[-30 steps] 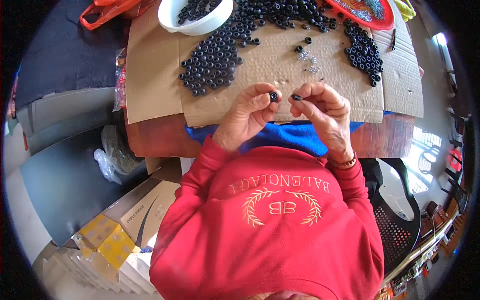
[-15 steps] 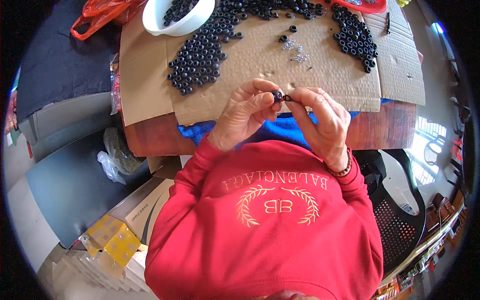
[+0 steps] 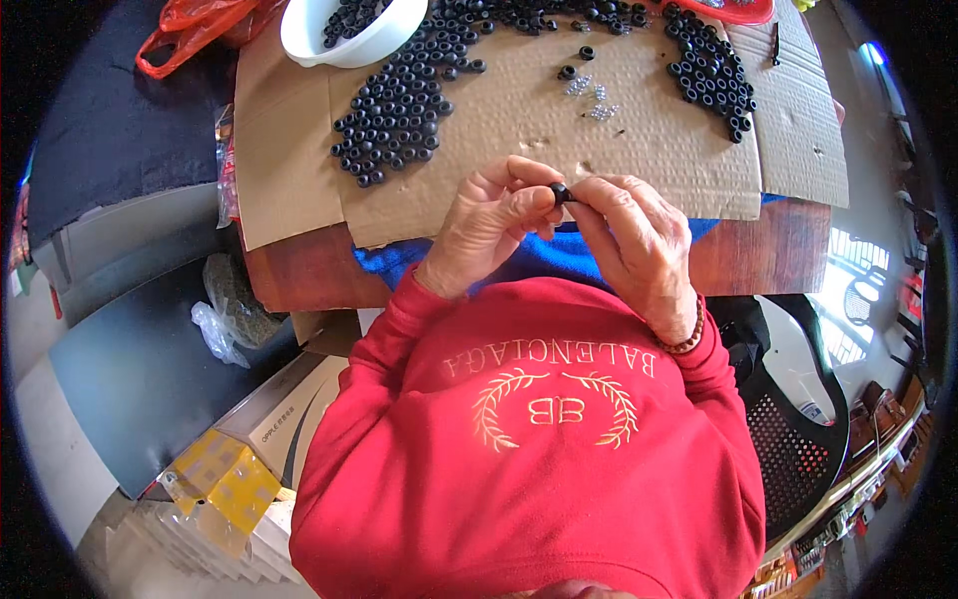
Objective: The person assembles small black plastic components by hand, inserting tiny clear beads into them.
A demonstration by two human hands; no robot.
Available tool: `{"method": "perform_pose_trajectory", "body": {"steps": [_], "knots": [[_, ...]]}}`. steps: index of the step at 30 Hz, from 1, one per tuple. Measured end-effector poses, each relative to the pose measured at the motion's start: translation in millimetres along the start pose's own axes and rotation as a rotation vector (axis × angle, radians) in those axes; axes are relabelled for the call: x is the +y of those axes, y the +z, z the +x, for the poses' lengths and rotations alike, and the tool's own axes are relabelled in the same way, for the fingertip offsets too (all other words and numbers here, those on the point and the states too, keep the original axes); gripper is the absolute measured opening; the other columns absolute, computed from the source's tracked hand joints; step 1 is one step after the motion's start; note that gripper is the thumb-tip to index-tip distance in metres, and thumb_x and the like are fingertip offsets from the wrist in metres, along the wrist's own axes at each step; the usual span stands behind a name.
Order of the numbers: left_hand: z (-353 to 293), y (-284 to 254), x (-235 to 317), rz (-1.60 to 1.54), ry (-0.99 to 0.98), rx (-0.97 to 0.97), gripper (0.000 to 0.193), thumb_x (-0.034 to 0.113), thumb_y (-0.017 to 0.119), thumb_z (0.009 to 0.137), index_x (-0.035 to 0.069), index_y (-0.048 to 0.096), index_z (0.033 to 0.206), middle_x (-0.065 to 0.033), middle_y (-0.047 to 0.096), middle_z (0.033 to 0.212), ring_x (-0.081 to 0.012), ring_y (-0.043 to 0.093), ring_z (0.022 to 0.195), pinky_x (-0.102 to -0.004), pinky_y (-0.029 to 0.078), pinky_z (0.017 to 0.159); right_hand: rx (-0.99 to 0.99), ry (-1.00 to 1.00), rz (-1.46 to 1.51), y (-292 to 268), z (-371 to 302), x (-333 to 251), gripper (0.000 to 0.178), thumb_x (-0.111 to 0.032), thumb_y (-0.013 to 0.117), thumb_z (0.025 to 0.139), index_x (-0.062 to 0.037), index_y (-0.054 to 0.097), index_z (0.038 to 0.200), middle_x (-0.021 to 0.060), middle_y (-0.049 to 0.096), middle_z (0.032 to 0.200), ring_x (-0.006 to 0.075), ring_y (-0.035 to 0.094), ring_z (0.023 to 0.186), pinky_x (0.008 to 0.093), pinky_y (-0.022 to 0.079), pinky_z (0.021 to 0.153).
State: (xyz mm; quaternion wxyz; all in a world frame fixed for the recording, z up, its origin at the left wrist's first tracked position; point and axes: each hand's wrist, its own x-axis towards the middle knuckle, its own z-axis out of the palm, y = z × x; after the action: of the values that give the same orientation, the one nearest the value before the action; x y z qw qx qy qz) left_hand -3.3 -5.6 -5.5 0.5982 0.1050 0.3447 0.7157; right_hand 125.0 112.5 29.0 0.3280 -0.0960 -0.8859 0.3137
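At the near edge of the cardboard sheet, my left hand clamps the black piece between thumb and fingers. My right hand has closed the gap and now pinches at the piece's opposite end; the small dark part it carried is hidden, so the two parts meet, but seating cannot be confirmed. The black piece is rounded and glossy, its opening not visible. Beyond, on the cardboard's middle, lie small silvery parts.
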Motion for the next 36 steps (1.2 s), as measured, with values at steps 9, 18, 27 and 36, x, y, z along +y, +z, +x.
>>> {"method": "perform_pose_trajectory", "body": {"steps": [9,18,27,36], "knots": [[-1,-5,3,0.067,-0.03,-0.034,0.026,0.005,0.064,0.081,0.0,0.054,0.104,-0.0087,0.062,0.091,-0.0139,0.06,0.073,-0.0251,0.05,0.061,-0.263,0.275,0.52,-10,10,14,0.022,-0.001,0.067,0.069,-0.0021,0.059,0.09,0.0074,0.058,0.078,0.017,0.056,0.067,0.028,0.044,0.059],[-2,-9,-3,0.029,-0.134,-0.08,0.025,0.009,0.065,0.081,0.0,0.054,0.101,-0.0077,0.063,0.084,-0.0121,0.059,0.064,-0.0238,0.049,0.058,-0.51,0.12,0.683,-14,24,26,0.028,-0.007,0.07,0.067,-0.0003,0.064,0.094,0.0085,0.055,0.075,0.019,0.052,0.067,0.0305,0.04,0.06],[3,-17,-5,0.033,-0.211,-0.143,0.023,0.017,0.063,0.084,-0.003,0.058,0.094,-0.0071,0.062,0.077,-0.012,0.058,0.062,-0.0241,0.046,0.052,-0.46,0.241,0.689,-2,16,33,0.018,-0.004,0.07,0.067,-0.0007,0.056,0.078,0.0061,0.052,0.07,0.0151,0.051,0.064,0.0275,0.039,0.057],[3,-27,-13,-0.076,-0.254,-0.098,0.018,0.019,0.062,0.085,0.002,0.056,0.085,-0.008,0.061,0.073,-0.0112,0.055,0.056,-0.0238,0.045,0.049,-0.537,0.612,1.151,9,12,39,0.014,-0.005,0.066,0.078,-0.0001,0.053,0.08,0.0027,0.05,0.076,0.0104,0.051,0.07,0.0232,0.042,0.063]]}}
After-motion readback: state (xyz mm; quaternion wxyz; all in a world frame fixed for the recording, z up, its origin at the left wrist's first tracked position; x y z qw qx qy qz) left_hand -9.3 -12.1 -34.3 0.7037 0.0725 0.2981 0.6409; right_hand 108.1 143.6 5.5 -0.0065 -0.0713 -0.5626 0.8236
